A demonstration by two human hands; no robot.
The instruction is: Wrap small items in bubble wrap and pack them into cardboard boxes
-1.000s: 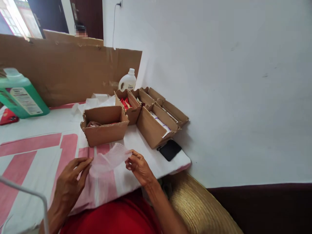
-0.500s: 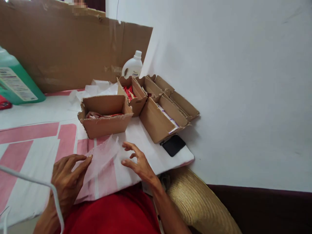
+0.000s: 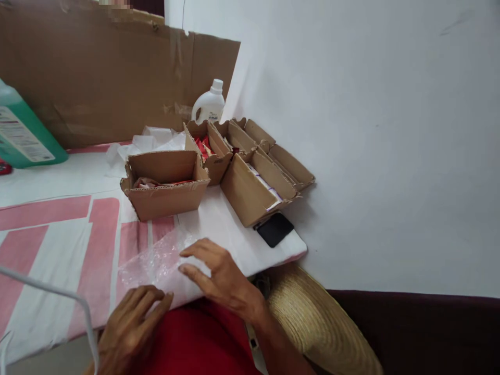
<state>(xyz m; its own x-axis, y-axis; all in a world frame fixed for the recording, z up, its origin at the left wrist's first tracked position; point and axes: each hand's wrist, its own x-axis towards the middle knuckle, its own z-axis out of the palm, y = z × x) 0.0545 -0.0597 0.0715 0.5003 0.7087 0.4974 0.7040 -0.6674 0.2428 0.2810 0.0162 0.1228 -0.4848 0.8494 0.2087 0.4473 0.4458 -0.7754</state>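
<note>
Under my fingers (image 3: 197, 249), a cloth-covered table (image 3: 58, 250) striped pink and white, in what is probably a room at home, though only a corner of it shows. Just beyond my fingers stand open cardboard boxes (image 3: 167, 202) with ragged edges; farther off, a white handled bottle (image 3: 214, 108) and, to the left, a green jug (image 3: 33, 130), before a cardboard screen (image 3: 97, 78). To my fingers' right, a plain white wall (image 3: 371, 156), dark along its base, rises behind woven straw (image 3: 312, 312).

We have room left of the front carton (image 3: 167, 201), across the worktop (image 3: 62, 250); a cardboard box (image 3: 245, 191) bars its right, clear plastic (image 3: 150, 260) lies in front.
</note>
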